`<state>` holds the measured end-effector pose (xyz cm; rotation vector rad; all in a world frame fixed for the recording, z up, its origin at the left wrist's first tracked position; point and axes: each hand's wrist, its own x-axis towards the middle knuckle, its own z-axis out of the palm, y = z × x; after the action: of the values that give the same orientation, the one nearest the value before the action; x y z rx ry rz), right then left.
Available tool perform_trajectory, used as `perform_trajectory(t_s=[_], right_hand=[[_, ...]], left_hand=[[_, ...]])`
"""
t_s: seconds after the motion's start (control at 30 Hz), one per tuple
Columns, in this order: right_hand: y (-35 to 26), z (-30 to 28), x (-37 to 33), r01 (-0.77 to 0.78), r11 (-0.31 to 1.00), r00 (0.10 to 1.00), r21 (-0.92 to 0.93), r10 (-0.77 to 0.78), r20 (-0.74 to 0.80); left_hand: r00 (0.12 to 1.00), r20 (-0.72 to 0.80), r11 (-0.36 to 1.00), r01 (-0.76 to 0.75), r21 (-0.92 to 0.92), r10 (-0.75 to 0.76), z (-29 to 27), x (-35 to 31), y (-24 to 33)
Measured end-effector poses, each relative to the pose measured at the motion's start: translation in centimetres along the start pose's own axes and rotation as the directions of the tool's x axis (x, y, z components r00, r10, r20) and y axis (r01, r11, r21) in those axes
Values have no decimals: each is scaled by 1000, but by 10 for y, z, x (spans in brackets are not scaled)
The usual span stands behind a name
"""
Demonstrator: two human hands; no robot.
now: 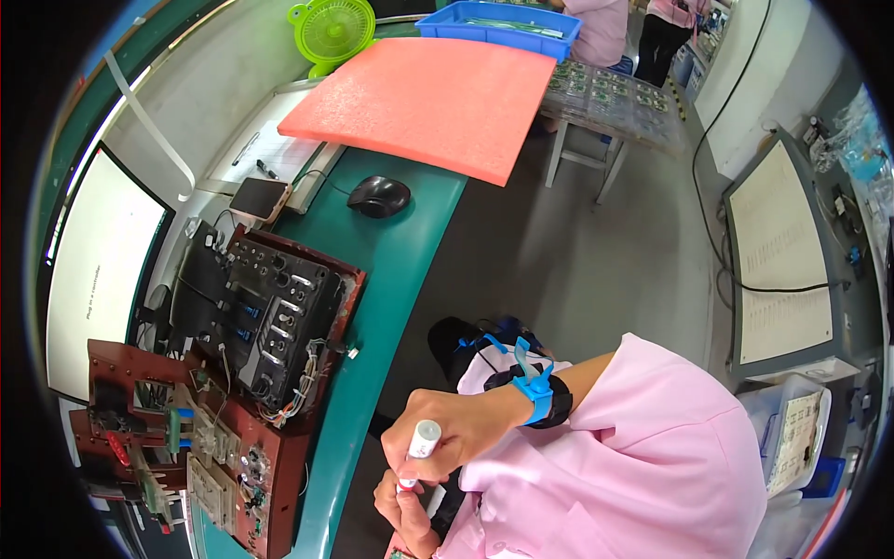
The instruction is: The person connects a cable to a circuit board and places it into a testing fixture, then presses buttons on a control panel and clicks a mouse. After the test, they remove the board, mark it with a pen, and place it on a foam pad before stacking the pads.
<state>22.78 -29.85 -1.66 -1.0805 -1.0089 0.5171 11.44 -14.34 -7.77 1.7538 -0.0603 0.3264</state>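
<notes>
My right hand (456,430), with a blue strap (535,389) and a black band at its wrist, is closed round a white marker pen (424,441). The pen points down, and a red part shows near its lower end. Just below, my left hand (405,511) has its fingers curled close to that lower end. What those fingers hold, if anything, I cannot make out. A bit of green circuit board (399,553) shows at the bottom edge beside the left hand.
Along the green bench (396,252) stand a black control box (279,321), reddish-brown test fixtures (270,484), a mouse (379,197) and a monitor (102,270). An orange foam sheet (428,102) overhangs the bench edge. Behind are a blue tray (503,30) and people in pink.
</notes>
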Motion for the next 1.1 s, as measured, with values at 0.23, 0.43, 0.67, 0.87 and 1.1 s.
perform_trajectory(t_s=[0.23, 0.43, 0.67, 0.87, 1.1], right_hand=[[0, 16, 2, 114, 991, 993, 65, -116, 21], [-28, -19, 18, -338, 940, 941, -38, 338, -6], [-37, -88, 5, -57, 777, 955, -628, -141, -261], [-25, -135, 33, -6, 814, 936, -581, -200, -290], [26, -193, 49, -175, 294, 965, -940, -141, -223]], left_hand=[[966, 254, 893, 149, -424, -41, -25, -11, -8], [966, -251, 988, -21, 151, 59, -15, 21, 9], [875, -479, 962, 73, 264, 65, -30, 30, -28], [849, -528, 982, 111, 154, -14, -29, 19, -27], [829, -539, 988, 121, -92, -151, -20, 31, -15]])
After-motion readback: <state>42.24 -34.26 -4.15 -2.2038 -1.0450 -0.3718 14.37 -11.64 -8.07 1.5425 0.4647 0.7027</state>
